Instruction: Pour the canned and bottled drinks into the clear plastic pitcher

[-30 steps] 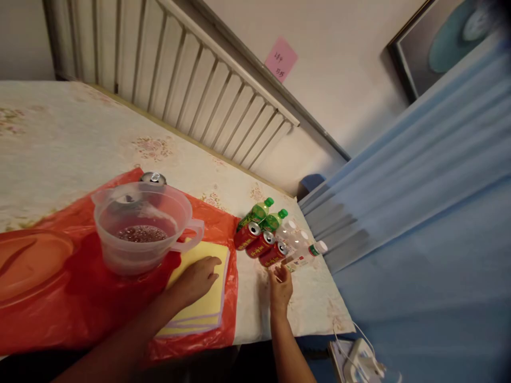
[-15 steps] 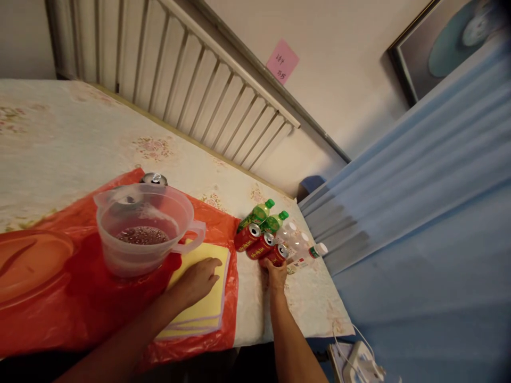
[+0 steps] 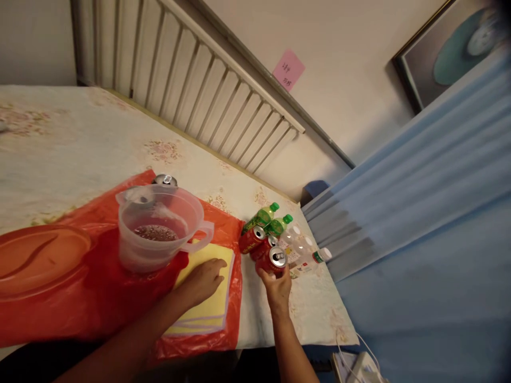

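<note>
My right hand [image 3: 278, 284] grips an opened red can [image 3: 271, 261], its top tilted toward me, in front of two more red cans [image 3: 250, 239]. My left hand [image 3: 207, 279] rests on a stack of yellow cloths [image 3: 213, 307] with purple edges, fingers loosely spread and holding nothing. Left of it, a clear plastic jug [image 3: 139, 255] with some bubbly liquid stands on a red plastic sheet [image 3: 96, 314]. Two green-capped bottles [image 3: 261, 217] and several clear bottles [image 3: 299, 255] stand beside the cans.
An orange-red oval tray [image 3: 43, 260] lies at the left. A silver-topped can [image 3: 165, 181] is behind the jug. The flowered tablecloth [image 3: 191, 175] meets a radiator [image 3: 191, 85]; a blue curtain [image 3: 423, 213] hangs at the right.
The nearest red can has come up and toward me in my right hand, away from the other two. My left hand stays on the yellow cloths. The view has shifted slightly.
</note>
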Demonstrator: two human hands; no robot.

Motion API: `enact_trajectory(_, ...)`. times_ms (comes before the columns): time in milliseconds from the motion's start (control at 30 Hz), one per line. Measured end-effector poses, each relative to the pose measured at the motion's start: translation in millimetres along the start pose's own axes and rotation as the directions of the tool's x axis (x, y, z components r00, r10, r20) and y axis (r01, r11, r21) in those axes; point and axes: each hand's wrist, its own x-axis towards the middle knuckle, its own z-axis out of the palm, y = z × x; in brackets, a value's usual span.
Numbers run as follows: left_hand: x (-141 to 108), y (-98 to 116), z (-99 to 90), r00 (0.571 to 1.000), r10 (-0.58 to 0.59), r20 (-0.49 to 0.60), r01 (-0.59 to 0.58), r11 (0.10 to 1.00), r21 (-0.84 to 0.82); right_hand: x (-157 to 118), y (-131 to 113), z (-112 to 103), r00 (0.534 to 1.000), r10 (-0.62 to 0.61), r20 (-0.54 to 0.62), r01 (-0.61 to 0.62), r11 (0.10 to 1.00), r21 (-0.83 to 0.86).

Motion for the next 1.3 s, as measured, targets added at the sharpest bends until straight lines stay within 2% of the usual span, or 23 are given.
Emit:
enact_trajectory(133,-2.0,1.4,-0.1,1.000,0.007,-0.018,-0.007,1.000,-0.003,19.3,-46.2,15.9,0.976,-0.195,0.093,0.199,0.979,-0.044)
enact_trajectory(233,-3.9,4.6,-2.1,1.000,0.005,-0.023,-0.005,1.000,0.012,35.6,-80.7,30.1,0.918,-0.366,0.154,0.382,0.919,-0.098)
enact_trajectory(367,-6.8,8.2,-5.0,0.999,-0.020,-0.030,0.020,1.000,-0.001,50.0,-123.7,49.0,0.785,-0.587,0.199,0.614,0.781,-0.115)
enact_trajectory(567,-12.3,9.7,-4.8,0.999,-0.023,-0.047,0.021,0.999,-0.034,60.4,-160.0,74.1,0.583,-0.752,0.308,0.806,0.583,-0.101)
enact_trajectory(733,-15.7,11.2,-3.9,0.997,-0.046,-0.062,0.045,0.999,-0.012,64.2,-177.7,86.3,0.427,-0.817,0.389,0.899,0.428,-0.087)
enact_trajectory(933,-13.1,11.6,-6.0,0.998,-0.052,-0.024,0.052,0.999,0.001,70.0,-196.0,91.8,0.287,-0.876,0.389,0.958,0.256,-0.129)
enact_trajectory(1167,-14.2,12.5,-7.4,0.998,-0.058,-0.014,0.059,0.998,0.011,75.8,-209.1,96.2,0.170,-0.906,0.387,0.983,0.126,-0.137)
enact_trajectory(1300,-14.4,11.5,-6.4,0.998,-0.062,-0.016,0.062,0.998,0.013,77.7,-214.7,97.7,0.119,-0.909,0.398,0.989,0.073,-0.130)
